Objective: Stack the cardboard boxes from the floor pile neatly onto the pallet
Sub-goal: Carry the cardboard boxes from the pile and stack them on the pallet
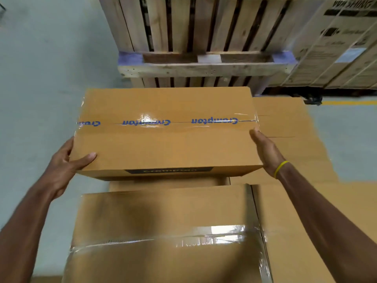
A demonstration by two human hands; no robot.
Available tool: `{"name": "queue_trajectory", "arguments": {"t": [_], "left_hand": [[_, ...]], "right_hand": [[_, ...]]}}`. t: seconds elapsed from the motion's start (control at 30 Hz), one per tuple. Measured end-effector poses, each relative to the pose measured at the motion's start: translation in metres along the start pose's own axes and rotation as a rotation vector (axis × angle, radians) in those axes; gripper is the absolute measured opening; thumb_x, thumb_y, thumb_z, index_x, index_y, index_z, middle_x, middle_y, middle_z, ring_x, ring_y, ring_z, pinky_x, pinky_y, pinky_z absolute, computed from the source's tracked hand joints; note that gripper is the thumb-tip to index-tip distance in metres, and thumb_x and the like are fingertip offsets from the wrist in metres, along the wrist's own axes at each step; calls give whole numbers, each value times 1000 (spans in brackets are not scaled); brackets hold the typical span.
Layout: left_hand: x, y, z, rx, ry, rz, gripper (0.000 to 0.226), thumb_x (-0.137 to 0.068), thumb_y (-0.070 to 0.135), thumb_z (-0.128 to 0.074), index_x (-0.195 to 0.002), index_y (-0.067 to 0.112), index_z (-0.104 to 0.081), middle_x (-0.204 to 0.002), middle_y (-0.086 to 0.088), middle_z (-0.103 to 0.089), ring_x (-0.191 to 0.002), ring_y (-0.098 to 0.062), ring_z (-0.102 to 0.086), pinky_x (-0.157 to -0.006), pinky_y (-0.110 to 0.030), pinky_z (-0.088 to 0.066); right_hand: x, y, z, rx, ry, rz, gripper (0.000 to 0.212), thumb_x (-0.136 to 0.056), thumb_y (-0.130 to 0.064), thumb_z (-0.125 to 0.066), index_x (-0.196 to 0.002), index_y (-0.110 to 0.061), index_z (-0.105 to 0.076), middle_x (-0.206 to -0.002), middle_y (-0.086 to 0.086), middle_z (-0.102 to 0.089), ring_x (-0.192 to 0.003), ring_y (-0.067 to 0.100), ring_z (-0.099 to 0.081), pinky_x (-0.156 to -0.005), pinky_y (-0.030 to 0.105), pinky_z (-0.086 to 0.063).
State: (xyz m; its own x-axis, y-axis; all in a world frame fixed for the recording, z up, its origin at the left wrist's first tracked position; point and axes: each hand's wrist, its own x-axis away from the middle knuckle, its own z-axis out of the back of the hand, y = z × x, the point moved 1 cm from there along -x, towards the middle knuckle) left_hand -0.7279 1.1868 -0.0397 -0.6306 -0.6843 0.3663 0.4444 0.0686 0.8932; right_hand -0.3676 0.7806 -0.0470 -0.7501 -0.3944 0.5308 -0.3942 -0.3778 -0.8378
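While carried clear of the pile, not yet on any wood. Straight ahead and higher up: stacked bare wooden pallets (204,68), with the front beam facing the hands. To the right of those: large printed cartons bound with straps (336,48). On the grey floor to the right: flat brown cardboard sheeting (285,123). Nearest the body: a brown carton sealed with clear glossy tape (163,217).

Just beyond that carton and above it, held in the air: the brown cardboard box with blue-lettered tape (163,144). Lies with its long axis left to right, parallel to the front beam, taped seam along the same line.

Gripped at the left end by the left hand (65,166), thumb laid over the top face and fingers wrapped round the end. Pressed at the right end by the right hand (265,152), laid flat against the side with straight fingers and no hold over the top. Thin yellow band (281,168) on that wrist.

Both hands level on the near half, neither closer to the pallets. Probably calls for a plain push forward and up, with no turning, being square to the beam already. Weakest point, by the look of it: the flat right-hand contact.
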Motion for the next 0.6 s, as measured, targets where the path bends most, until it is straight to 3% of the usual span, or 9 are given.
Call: {"name": "queue_trajectory", "arguments": {"t": [0.07,0.2,0.3,0.43,0.53,0.6], "left_hand": [[1,-17,-1,-21,-3,38,70,-81,23,-79,-146,32,-56,-136,2,-69,-125,-22,-65,-109,-44,-46],[4,-46,-6,-36,-2,81,67,-81,21,-81,-143,33,-59,-131,2,-71,-121,-24,-66,-106,-45,-49],[6,-63,-13,-8,11,101,62,-88,7,-77,-143,28,-59,-128,-1,-72,-115,-22,-69,-105,-44,-50],[6,-74,-18,22,13,105,60,-89,4,-76,-142,27,-58,-118,5,-76,-103,-14,-74,-94,-37,-57],[1,-75,-18,17,-9,78,61,-89,6,-76,-142,31,-58,-118,10,-76,-102,-8,-75,-81,-23,-61],[0,-78,-16,11,-11,75,62,-88,8,-78,-141,34,-59,-118,10,-76,-100,-7,-75,-79,-21,-60]], "right_hand": [[-7,14,-4,107,12,-17,89,-82,-77,-55,-149,-20,-47,-144,-15,-47,-132,3,-43,-107,25,-27],[-12,39,-12,256,105,0,40,-99,-58,-48,-124,-31,-64,-114,-10,-64,-108,13,-55,-93,29,-37],[-15,58,-18,300,116,11,41,-100,-57,-47,-124,-29,-66,-94,-14,-61,-97,14,-54,-92,32,-42],[-23,79,-23,376,153,12,49,-99,-61,-44,-134,-30,-61,-123,-4,-66,-116,18,-57,-111,38,-41],[-26,85,-27,419,189,7,55,-99,-63,-42,-139,-28,-57,-134,0,-63,-127,22,-55,-109,36,-38],[-26,86,-31,464,244,25,55,-100,-61,-41,-139,-26,-57,-132,6,-64,-127,28,-54,-103,34,-37]]}}
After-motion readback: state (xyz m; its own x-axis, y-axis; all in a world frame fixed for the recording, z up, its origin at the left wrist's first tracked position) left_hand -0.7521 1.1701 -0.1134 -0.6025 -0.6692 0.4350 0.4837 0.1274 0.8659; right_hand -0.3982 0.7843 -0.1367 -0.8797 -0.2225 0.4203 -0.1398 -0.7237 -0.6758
